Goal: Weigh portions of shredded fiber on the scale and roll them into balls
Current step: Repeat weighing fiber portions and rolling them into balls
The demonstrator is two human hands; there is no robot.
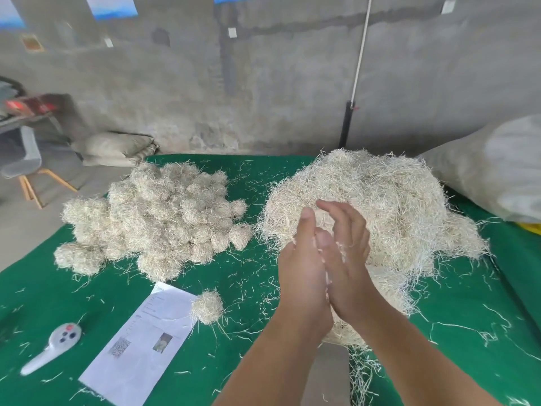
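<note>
My left hand [303,271] and my right hand [347,259] are pressed palm to palm above the green cloth [240,265], fingers straight. A few pale strands show between the palms; whether a larger portion lies inside is hidden. Just behind the hands rises a big loose heap of shredded fiber [386,206]. A large pile of rolled fiber balls [152,218] lies at the left. One single ball [207,306] sits alone near the paper. A grey flat object [330,376], perhaps the scale, shows below my wrists with fiber [347,332] on its far end.
A printed paper sheet [143,341] and a white handheld device with buttons [52,344] lie at the front left. A big pale sack [503,168] stands at the right edge. Loose strands litter the cloth. A concrete wall and a chair [23,159] stand behind.
</note>
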